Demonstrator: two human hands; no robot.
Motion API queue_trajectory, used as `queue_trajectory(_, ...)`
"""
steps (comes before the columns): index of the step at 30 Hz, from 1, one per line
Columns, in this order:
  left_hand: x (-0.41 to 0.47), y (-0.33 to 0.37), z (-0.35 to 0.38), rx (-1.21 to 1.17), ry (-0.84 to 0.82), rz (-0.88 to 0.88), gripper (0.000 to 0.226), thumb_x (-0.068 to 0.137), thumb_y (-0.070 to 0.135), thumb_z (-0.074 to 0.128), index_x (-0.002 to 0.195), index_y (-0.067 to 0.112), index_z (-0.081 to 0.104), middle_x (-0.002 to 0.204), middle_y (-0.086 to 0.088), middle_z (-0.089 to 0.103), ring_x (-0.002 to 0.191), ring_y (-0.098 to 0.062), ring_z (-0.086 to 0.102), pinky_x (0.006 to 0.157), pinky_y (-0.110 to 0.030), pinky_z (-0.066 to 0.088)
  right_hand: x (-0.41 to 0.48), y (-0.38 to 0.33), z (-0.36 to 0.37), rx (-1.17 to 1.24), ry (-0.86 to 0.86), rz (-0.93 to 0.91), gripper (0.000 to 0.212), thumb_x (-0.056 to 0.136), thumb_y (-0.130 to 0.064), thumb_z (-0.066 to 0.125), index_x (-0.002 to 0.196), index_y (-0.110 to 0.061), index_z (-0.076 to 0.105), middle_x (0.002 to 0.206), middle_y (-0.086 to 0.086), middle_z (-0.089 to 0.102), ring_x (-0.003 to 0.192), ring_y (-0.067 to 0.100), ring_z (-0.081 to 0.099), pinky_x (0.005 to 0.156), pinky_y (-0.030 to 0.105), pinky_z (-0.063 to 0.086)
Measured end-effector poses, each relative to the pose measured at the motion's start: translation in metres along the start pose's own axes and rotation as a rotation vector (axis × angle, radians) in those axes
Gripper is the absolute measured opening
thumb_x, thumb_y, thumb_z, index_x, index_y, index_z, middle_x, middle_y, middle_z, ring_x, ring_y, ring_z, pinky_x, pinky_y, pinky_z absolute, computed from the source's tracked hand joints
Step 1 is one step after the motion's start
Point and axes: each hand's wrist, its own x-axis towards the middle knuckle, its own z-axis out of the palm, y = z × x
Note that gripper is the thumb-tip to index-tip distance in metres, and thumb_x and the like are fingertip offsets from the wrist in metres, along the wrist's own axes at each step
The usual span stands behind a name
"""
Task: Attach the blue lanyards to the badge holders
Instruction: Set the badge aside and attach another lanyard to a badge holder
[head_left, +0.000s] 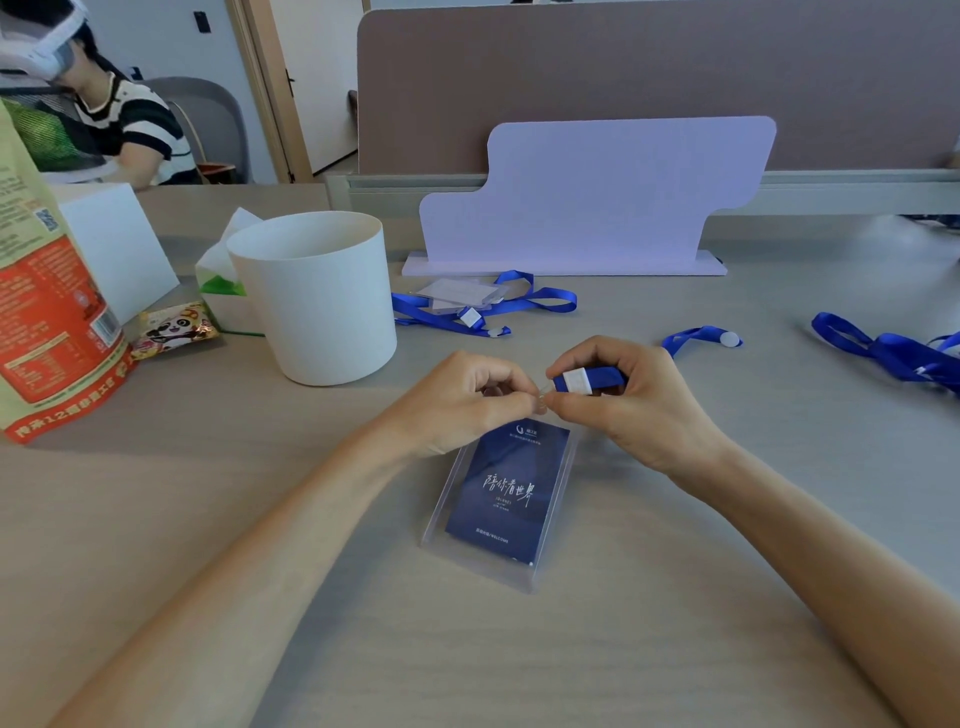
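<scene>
Fiddly join underway
The left hand (467, 402) pinches the badge holder (501, 499) at 12 o'clock; the right hand (631, 410) grips the blue lanyard (589, 379) end; a loose pinch may drop it.

A pale wood-grain counter (208, 519) runs back to a brown divider panel (623, 67). Left of it, a pale door (317, 78) in a light wooden frame (265, 88) meets a grey-white wall (156, 36), with a grey chair (218, 119) in front.

Bare bench (467, 665) spreads wide across the near side. A white tub (317, 301) blocks the left, a purple board (597, 197) the back, loose lanyards (893, 351) the right.
</scene>
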Motion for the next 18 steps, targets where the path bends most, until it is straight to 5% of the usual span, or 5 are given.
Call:
queue_trajectory(12, 0.0027, -0.0033, 0.0042, -0.003, 0.007, 0.033, 0.011, 0.073, 0.021, 0.059, 0.071, 0.020, 0.070, 0.069, 0.005, 0.065, 0.062, -0.001, 0.050, 0.063, -0.014, 0.039, 0.0004, 0.0022, 0.0055, 0.041, 0.037, 0.014, 0.038, 0.073, 0.004, 0.074, 0.083, -0.016, 0.044, 0.059, -0.006, 0.049, 0.046, 0.008, 0.035, 0.045, 0.015, 0.033)
queue_trajectory(18, 0.0038, -0.0051, 0.0070, -0.033, 0.001, 0.008, 0.013, 0.077, 0.016, 0.060, 0.070, 0.021, 0.070, 0.077, -0.007, 0.070, 0.073, -0.009, 0.058, 0.075, -0.030, 0.047, 0.0018, 0.0073, 0.0010, 0.012, -0.003, -0.002, 0.031, 0.076, 0.001, 0.075, 0.082, -0.019, 0.052, 0.062, -0.003, 0.051, 0.050, 0.009, 0.037, 0.048, 0.017, 0.034)
